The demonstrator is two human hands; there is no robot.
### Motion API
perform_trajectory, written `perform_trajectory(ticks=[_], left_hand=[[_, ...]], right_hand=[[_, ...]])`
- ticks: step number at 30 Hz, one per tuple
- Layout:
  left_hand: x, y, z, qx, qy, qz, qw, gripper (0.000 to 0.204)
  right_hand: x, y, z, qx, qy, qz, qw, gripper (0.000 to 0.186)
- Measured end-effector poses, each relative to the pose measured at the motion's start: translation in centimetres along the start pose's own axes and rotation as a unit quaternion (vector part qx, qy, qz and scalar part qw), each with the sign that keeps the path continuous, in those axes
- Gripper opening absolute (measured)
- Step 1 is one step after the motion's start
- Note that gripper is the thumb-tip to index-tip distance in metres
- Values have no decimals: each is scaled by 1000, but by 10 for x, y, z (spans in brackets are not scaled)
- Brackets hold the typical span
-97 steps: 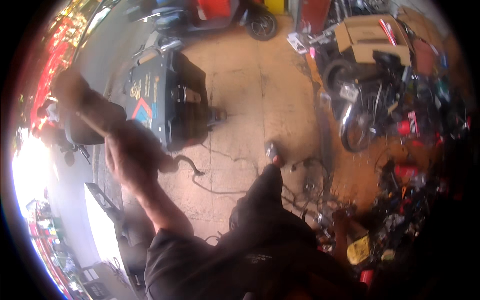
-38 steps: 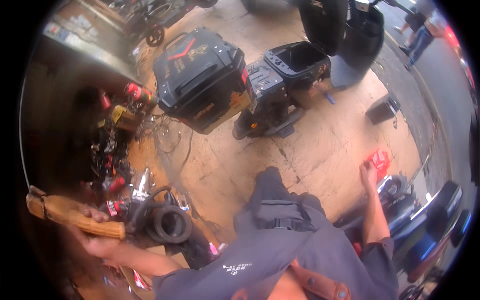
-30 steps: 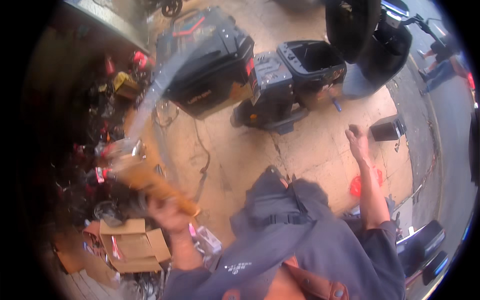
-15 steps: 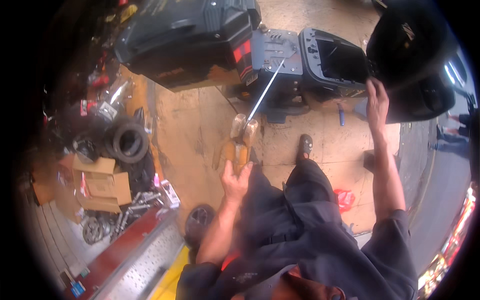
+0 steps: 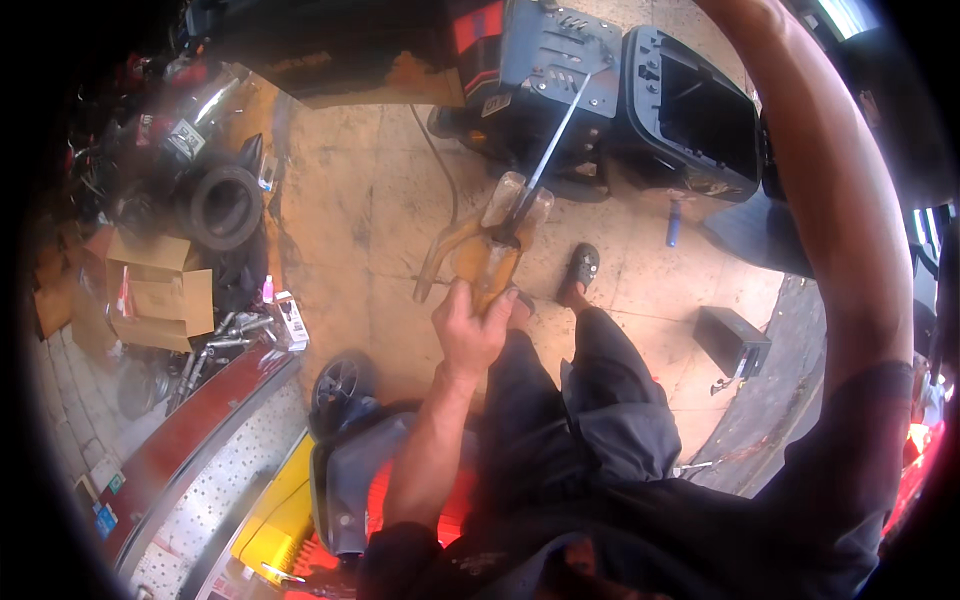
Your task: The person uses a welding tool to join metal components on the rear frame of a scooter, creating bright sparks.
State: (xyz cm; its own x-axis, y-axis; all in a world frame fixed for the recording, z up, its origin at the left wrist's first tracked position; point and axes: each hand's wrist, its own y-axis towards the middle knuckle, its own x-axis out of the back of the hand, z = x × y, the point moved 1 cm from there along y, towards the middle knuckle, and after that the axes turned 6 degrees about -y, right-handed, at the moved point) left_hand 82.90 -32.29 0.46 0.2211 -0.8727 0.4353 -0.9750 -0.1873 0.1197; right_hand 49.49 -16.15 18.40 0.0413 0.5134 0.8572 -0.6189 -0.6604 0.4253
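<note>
My left hand [image 5: 470, 330] is closed on a worn yellow-brown tool [image 5: 498, 262] with blocky ends, a side bar and a long silver rod [image 5: 552, 140]. The rod's upper end overlies the scooter's grey rear rack [image 5: 560, 45]; I cannot tell whether they touch. Right of the rack is an open black storage compartment [image 5: 690, 110], and left of it a large black top box [image 5: 360, 45]. My right arm stretches up past that compartment, its hand cut off by the upper edge. A blue-handled object [image 5: 673, 225] is below the compartment.
Tires [image 5: 222, 205], an open carton [image 5: 160, 290] and metal parts clutter the left. A red-and-silver ledge [image 5: 195, 450] and yellow object [image 5: 262, 520] lie lower left. A black box [image 5: 732, 340] stands on the tiled floor [image 5: 360, 220] at right, beside a kerb.
My right hand has risen from beside the open compartment out of the picture. My left hand and the tool sit higher in the picture; more of the things near my legs shows.
</note>
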Motion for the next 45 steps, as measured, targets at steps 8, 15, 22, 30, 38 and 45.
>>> perform_trajectory(ticks=[8,15,22,30,38,45], left_hand=[[-1,5,-3,-3,-13,-7,1000,31],[-5,6,-1,-31,9,-7,999,32],[-7,1,2,23,-10,-8,1000,32],[-4,0,-1,47,-3,-17,999,32],[0,0,-18,58,-68,-17,996,26],[2,-5,-9,-22,21,1,1000,25]], right_hand=[[-3,9,18,-69,-21,27,997,76],[-1,13,19,-110,67,59,990,75],[2,14,17,-93,73,61,991,75],[7,12,20,-103,33,77,991,77],[2,13,19,-91,14,64,994,77],[3,15,22,-97,26,69,993,77]])
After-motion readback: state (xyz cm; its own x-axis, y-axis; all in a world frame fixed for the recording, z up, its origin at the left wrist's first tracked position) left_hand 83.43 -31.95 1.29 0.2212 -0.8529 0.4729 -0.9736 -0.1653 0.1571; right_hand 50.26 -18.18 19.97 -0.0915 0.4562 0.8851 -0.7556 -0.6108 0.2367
